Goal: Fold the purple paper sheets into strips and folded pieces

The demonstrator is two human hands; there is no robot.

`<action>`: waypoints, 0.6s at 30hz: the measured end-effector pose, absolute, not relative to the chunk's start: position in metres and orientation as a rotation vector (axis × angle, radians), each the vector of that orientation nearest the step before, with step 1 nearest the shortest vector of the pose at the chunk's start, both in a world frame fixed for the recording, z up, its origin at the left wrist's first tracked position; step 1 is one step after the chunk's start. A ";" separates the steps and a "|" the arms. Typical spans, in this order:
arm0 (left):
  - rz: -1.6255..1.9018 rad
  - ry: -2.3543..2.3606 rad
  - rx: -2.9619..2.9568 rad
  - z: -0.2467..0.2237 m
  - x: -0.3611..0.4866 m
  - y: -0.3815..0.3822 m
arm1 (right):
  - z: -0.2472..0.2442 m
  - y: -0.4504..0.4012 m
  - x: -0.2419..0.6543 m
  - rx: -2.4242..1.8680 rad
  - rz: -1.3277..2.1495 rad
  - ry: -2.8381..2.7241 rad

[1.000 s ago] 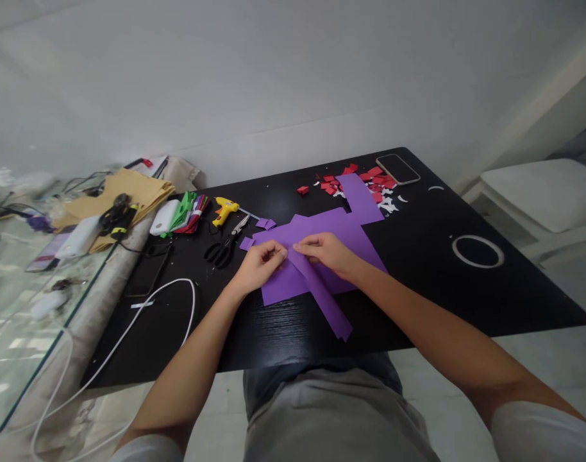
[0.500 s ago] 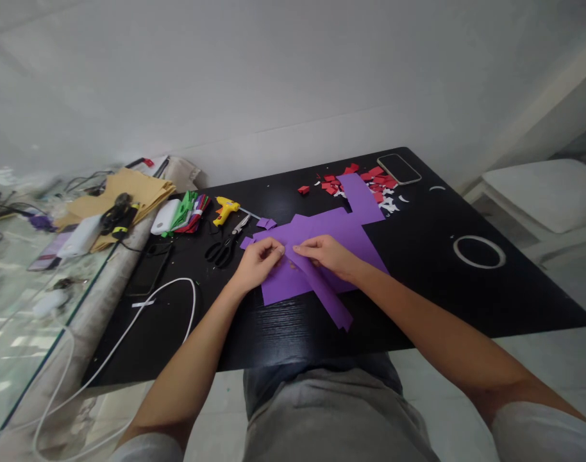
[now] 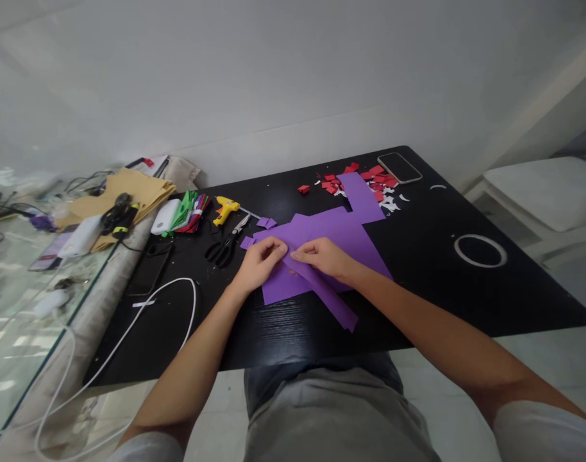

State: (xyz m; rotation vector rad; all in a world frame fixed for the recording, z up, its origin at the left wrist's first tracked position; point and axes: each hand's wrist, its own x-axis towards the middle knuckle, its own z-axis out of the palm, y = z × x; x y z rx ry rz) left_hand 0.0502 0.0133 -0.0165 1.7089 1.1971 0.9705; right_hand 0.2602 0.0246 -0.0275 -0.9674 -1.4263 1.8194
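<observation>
A long folded strip of purple paper (image 3: 335, 305) slants over several flat purple paper sheets (image 3: 363, 247), its lower end reaching past their front edge. My right hand (image 3: 326, 258) pinches the strip near its upper end between thumb and fingers. Close beside it, my left hand (image 3: 263, 262) is closed in a pinch at the very tip of the strip; the fingers partly cover what they grip. Small purple paper pieces (image 3: 267, 222) lie just beyond my left hand. To its left rest black-handled scissors (image 3: 222, 251), blades pointing away.
A yellow glue gun (image 3: 226, 210) and bundled coloured papers (image 3: 190, 212) are at the back left. Red paper scraps (image 3: 374, 176) and a phone (image 3: 399, 168) lie at the back right. A ring (image 3: 480, 251) is on the right, a white cable (image 3: 193, 308) on the left.
My hands have drawn slightly apart at the strip's upper end. The strip's lower end has shifted a little to the right.
</observation>
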 end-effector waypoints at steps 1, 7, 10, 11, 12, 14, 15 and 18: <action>0.989 1.188 1.682 -0.018 0.053 0.013 | -0.028 0.024 0.260 -0.973 1.821 -1.434; 1.000 1.182 1.471 -0.024 0.060 0.013 | -0.025 0.022 0.260 -0.986 1.829 -1.472; 1.072 1.209 1.443 -0.022 0.056 0.015 | -0.022 0.022 0.260 -0.977 1.847 -1.466; 1.086 1.216 1.432 -0.021 0.055 0.016 | -0.021 0.022 0.260 -0.981 1.855 -1.459; 1.094 1.223 1.420 -0.020 0.053 0.017 | -0.020 0.022 0.260 -0.984 1.867 -1.453; 1.104 1.241 1.402 -0.018 0.051 0.018 | -0.019 0.022 0.261 -0.994 1.886 -1.442; 1.111 1.251 1.396 -0.018 0.050 0.018 | -0.019 0.022 0.261 -1.001 1.893 -1.438; 1.137 1.275 1.387 -0.017 0.047 0.021 | -0.019 0.023 0.261 -1.019 1.904 -1.425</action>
